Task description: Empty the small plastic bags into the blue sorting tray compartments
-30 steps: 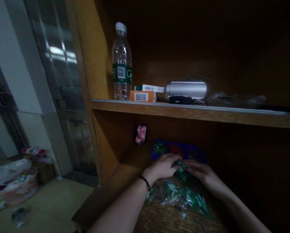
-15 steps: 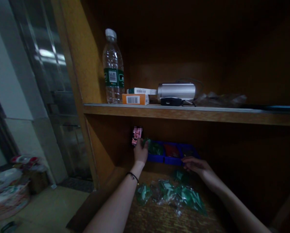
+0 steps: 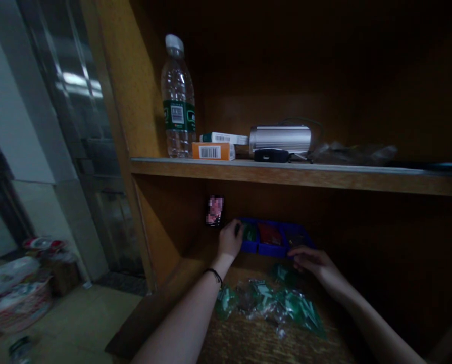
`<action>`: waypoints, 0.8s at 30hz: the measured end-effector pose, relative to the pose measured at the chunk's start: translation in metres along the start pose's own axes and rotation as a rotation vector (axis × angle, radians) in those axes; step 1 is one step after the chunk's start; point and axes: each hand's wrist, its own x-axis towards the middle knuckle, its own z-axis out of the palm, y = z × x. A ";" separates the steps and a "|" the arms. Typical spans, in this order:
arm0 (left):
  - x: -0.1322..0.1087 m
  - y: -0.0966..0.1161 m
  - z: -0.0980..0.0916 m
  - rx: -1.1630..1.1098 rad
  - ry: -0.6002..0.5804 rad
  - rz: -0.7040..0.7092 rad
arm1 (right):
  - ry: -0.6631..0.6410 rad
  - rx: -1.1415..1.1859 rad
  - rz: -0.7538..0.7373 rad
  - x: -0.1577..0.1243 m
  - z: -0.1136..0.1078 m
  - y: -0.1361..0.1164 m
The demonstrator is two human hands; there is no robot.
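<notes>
My left hand [image 3: 230,240] rests with curled fingers at the left end of a blue compartmented tray [image 3: 271,246], over a compartment with green contents. Whether it holds anything is hidden. My right hand [image 3: 314,264] lies at the tray's front right corner, its fingers loose and empty. Red contents fill the tray's middle compartment. Below my hands, green packets in clear plastic [image 3: 267,303] lie scattered on a woven mat [image 3: 263,344]. A phone [image 3: 215,210] with a blurred screen stands against the back wall, left of the tray.
On the wooden shelf [image 3: 286,172] overhead stand a water bottle [image 3: 178,101], an orange box [image 3: 213,150], a white box [image 3: 223,138], a silver cylinder [image 3: 280,139] and a black object [image 3: 271,155]. Metal doors [image 3: 74,151] and floor-level bags [image 3: 9,288] lie left of the cabinet.
Both hands have left the green packets and moved to the tray. Over the last half second, my left hand has shifted right along the tray, and the view has tilted slightly.
</notes>
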 end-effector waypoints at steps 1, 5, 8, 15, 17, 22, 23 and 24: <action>0.000 0.001 0.001 0.022 -0.015 0.006 | -0.005 0.001 0.000 0.000 0.000 0.001; -0.002 0.002 0.003 0.096 -0.066 0.059 | -0.025 0.004 -0.002 0.002 -0.001 0.004; -0.003 0.001 0.003 0.166 -0.143 0.088 | -0.040 -0.015 0.002 0.002 0.000 0.005; -0.005 0.003 0.002 0.244 -0.217 0.064 | -0.079 -0.146 -0.008 0.001 0.002 0.007; -0.006 0.004 0.002 0.279 -0.218 0.050 | -0.107 -0.206 -0.024 0.001 0.003 0.008; -0.005 0.010 0.001 0.339 -0.213 0.001 | -0.133 -0.280 -0.048 0.001 0.004 0.006; -0.005 0.011 0.000 0.354 -0.237 0.002 | -0.127 -0.279 -0.051 0.000 0.004 0.005; -0.004 0.012 -0.001 0.365 -0.262 0.012 | -0.119 -0.275 -0.052 0.000 0.003 0.004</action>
